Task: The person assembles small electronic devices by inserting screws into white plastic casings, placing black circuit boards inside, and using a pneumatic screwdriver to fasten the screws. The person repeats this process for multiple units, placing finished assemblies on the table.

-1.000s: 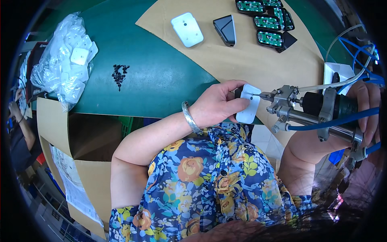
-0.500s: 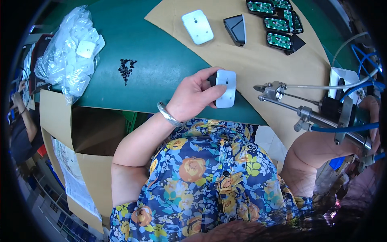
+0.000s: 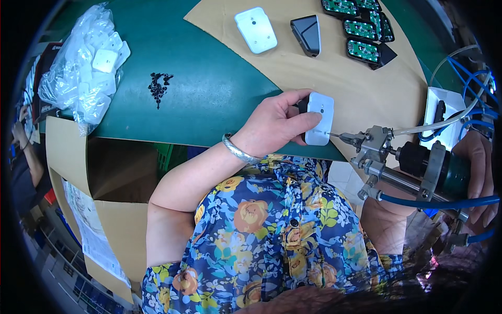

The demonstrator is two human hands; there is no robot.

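Landmark: tan cardboard sheet (image 3: pixel 293 68), lying on the green tabletop (image 3: pixel 209 107).
Left hand (image 3: pixel 277 123): clamped on a white-faced plastic case (image 3: pixel 325 124), thumb across the white face, over the sheet's near left edge; a silver bangle (image 3: pixel 240 150) circles the wrist.
Right hand (image 3: pixel 477 165): wrapped around the dark body of the pneumatic screwdriver (image 3: pixel 414 159), off the sheet's right side.
Screwdriver bit (image 3: pixel 335 135): at the right edge of the held case, above the sheet's near part; whether it touches, I cannot tell.
Loose shells: 1 white cover (image 3: pixel 256 31) and 1 black wedge-shaped housing (image 3: pixel 307 36), apart, on the sheet's far half.
Circuit boards (image 3: pixel 362 51): at least 5, green in black shells, bunched at the sheet's far right.
Black bits (image 3: pixel 157 90): a small cluster left of the sheet, too small to identify.
Clear plastic bag (image 3: pixel 86 73): filled with white covers, well left of the sheet.
White tray (image 3: pixel 433 104): just beyond the sheet's right edge, near blue hoses (image 3: pixel 439 202).
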